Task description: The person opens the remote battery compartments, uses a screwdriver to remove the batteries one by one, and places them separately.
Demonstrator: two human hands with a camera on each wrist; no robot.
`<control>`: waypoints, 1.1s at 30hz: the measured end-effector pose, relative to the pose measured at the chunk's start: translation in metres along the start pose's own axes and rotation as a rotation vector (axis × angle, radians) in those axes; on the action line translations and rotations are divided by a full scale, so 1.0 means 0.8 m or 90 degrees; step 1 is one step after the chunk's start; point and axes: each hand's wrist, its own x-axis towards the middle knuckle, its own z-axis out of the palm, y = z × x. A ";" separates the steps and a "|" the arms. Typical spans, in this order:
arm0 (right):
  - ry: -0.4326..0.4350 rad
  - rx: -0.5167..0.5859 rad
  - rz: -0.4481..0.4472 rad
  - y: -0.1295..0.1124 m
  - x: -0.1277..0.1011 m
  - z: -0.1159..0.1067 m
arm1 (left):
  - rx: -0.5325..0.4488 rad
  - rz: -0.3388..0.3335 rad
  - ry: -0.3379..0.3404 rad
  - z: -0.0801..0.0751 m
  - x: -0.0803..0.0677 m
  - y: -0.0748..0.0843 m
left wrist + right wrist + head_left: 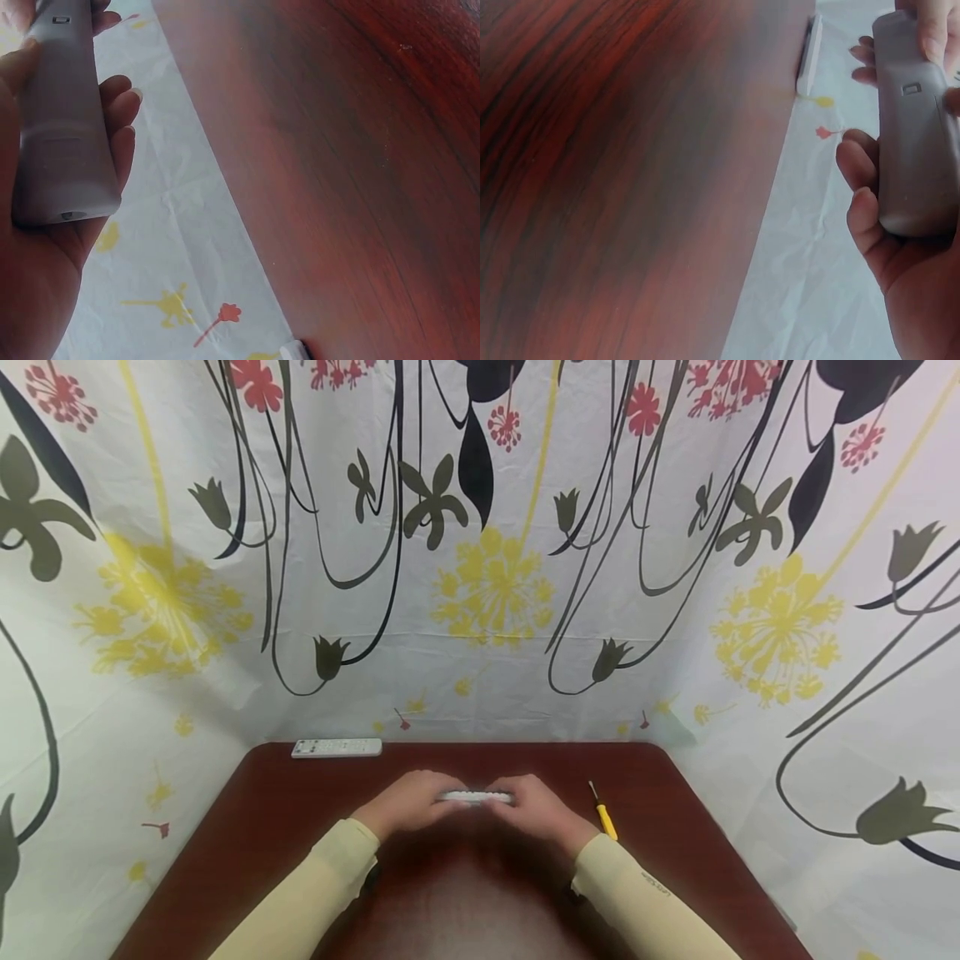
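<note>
A grey-white remote control is held level between both hands over the middle of the dark red table. My left hand grips its left end, and in the left wrist view the fingers curl round the remote's smooth back. My right hand grips the right end. In the right wrist view its fingers wrap the remote's back, where a small latch shows. The button side is mostly hidden by the hands.
A second white remote lies at the table's far left edge, seen also as the second remote against the cloth. A yellow-handled screwdriver lies right of my right hand. Flowered cloth walls in the table.
</note>
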 end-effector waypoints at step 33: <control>0.011 0.139 0.041 0.002 0.000 0.003 | -0.081 -0.018 -0.007 -0.010 0.000 -0.006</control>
